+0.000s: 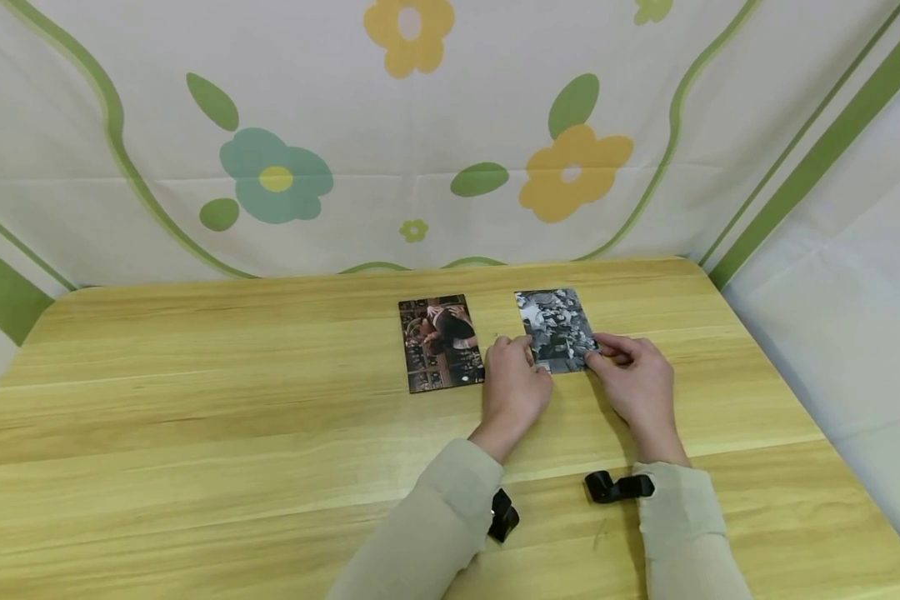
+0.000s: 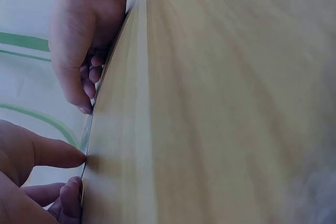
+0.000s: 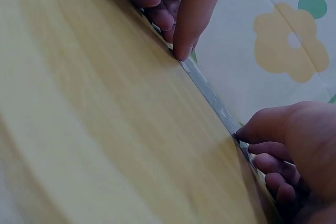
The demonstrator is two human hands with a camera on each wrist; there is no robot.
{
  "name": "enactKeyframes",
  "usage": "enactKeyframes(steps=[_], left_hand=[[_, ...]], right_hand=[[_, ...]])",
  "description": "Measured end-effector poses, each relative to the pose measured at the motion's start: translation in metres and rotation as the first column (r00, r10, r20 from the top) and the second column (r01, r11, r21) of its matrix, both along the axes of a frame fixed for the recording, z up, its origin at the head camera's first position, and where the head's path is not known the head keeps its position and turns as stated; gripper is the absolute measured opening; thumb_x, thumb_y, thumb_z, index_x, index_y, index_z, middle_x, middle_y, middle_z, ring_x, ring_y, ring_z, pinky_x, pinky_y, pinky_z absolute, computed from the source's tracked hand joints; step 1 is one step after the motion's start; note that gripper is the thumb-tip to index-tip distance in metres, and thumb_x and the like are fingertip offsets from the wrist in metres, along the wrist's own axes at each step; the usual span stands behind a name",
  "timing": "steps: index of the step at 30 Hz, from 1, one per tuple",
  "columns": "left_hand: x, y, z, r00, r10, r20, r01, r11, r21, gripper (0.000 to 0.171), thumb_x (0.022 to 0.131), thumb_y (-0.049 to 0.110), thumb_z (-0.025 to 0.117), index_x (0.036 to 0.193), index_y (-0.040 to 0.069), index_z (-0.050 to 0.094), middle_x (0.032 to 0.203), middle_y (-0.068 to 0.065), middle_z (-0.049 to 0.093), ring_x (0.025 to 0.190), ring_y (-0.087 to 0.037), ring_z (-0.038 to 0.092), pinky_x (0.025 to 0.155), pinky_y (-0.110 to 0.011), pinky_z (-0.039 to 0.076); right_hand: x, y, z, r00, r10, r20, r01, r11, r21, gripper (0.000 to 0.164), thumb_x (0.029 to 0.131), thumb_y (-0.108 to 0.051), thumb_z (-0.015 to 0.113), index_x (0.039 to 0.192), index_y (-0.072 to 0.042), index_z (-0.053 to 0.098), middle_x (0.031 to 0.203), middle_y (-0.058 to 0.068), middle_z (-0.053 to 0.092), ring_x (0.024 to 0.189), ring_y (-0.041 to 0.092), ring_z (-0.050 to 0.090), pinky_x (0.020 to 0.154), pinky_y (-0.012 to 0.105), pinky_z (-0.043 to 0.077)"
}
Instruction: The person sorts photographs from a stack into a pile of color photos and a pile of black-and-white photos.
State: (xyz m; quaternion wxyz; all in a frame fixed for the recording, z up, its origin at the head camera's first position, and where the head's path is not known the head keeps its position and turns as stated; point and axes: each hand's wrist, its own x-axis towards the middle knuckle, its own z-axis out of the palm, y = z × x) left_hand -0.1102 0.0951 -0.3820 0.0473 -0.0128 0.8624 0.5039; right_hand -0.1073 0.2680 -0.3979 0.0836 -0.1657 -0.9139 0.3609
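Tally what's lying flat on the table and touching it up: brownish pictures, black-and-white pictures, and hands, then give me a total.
Brownish picture: 1
Black-and-white picture: 1
Hands, left hand and right hand: 2
Total: 4

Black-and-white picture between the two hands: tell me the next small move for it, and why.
Probably slide the black-and-white picture slightly left, toward the colour picture. A strip of bare table shows between them, and the left hand and right hand are already at its near corners, low to the surface.
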Motion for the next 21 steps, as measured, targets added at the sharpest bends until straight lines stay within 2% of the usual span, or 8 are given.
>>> enactKeyframes(steps=[7, 12, 16, 21], left_hand=[[-0.001, -0.001, -0.001, 1.000, 0.008, 0.003, -0.008, 1.000, 0.011, 0.053, 0.090, -0.003, 0.074, 0.143, 0.000, 0.066, 0.092, -0.003, 0.057, 0.088, -0.015, 0.049, 0.071, -0.026, 0.046], [0.001, -0.003, 0.001, 1.000, 0.025, 0.003, -0.025, 0.997, 0.072, 0.047, 0.094, 0.002, 0.075, 0.140, -0.001, 0.068, 0.095, -0.005, 0.061, 0.085, -0.015, 0.050, 0.072, -0.027, 0.046], [0.003, -0.007, 0.002, 0.998, 0.056, -0.035, -0.049, 0.985, 0.168, 0.035, 0.097, 0.003, 0.074, 0.132, -0.002, 0.071, 0.097, -0.008, 0.067, 0.083, -0.013, 0.057, 0.074, -0.026, 0.051], [0.006, -0.021, 0.005, 0.993, 0.066, -0.098, -0.040, 0.970, 0.240, 0.025, 0.099, 0.002, 0.072, 0.123, -0.002, 0.075, 0.100, -0.010, 0.072, 0.085, -0.014, 0.066, 0.077, -0.025, 0.057]], right_hand=[[0.000, -0.002, 0.001, 1.000, -0.016, 0.000, 0.016, 0.999, -0.029, 0.035, 0.101, -0.025, 0.074, 0.133, -0.013, 0.077, 0.121, 0.010, 0.069, 0.102, 0.016, 0.059, 0.082, 0.022, 0.044], [0.001, -0.003, 0.003, 0.999, -0.055, 0.002, 0.055, 0.994, -0.090, 0.033, 0.103, -0.026, 0.072, 0.134, -0.015, 0.077, 0.120, 0.006, 0.070, 0.098, 0.010, 0.058, 0.079, 0.018, 0.046], [0.003, -0.002, 0.005, 0.996, -0.089, 0.000, 0.087, 0.980, -0.176, 0.033, 0.104, -0.028, 0.070, 0.135, -0.018, 0.077, 0.111, -0.005, 0.072, 0.095, 0.005, 0.058, 0.075, 0.016, 0.048], [0.004, -0.003, 0.010, 0.993, -0.109, -0.034, 0.096, 0.958, -0.271, 0.034, 0.103, -0.028, 0.072, 0.134, -0.018, 0.077, 0.098, -0.021, 0.068, 0.095, 0.002, 0.059, 0.070, 0.016, 0.049]])
